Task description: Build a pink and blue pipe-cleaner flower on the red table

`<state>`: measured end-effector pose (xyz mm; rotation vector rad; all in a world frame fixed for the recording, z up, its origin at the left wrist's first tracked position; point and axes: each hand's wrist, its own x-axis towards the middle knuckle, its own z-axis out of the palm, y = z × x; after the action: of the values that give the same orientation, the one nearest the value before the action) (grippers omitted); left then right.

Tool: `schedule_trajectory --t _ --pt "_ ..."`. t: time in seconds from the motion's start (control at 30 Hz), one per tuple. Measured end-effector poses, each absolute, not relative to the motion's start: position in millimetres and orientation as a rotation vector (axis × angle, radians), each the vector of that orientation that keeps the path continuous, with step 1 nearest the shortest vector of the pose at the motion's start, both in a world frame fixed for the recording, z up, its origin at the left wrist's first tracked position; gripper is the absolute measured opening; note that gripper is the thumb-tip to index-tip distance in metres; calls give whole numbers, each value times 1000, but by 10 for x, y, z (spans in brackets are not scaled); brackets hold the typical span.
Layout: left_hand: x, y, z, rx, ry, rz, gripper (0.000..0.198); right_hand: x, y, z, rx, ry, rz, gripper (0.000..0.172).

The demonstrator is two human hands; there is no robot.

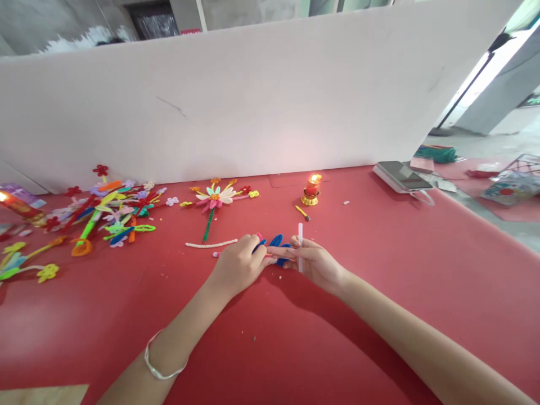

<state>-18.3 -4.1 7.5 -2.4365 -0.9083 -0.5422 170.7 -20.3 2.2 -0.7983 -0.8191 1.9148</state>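
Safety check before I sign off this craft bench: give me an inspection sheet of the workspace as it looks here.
Surface: red table, a few small crumbs scattered on it.
Job's things: blue pipe-cleaner piece and white stick, between the hands.
Clutter: pile of pipe-cleaner flowers at left; single flower; white pipe cleaner; lit candle.
Hands: left hand pinches the blue pipe-cleaner piece; right hand holds the white stick.
Cables: white cable looped beside a flat device.
Surroundings: white board behind the table; oddments on the floor at right.
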Motion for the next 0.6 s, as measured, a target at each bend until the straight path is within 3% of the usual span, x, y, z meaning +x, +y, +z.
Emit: schedule_trajectory --t 0.3,0.6 --pt "-179 -28 89 -2420 -810 -470 22 1691 -201 11 -812 -794 1945 25" --pt "-208 47 17 -2352 -794 -702 29 1778 -150 -1 -725 -824 2057 21"
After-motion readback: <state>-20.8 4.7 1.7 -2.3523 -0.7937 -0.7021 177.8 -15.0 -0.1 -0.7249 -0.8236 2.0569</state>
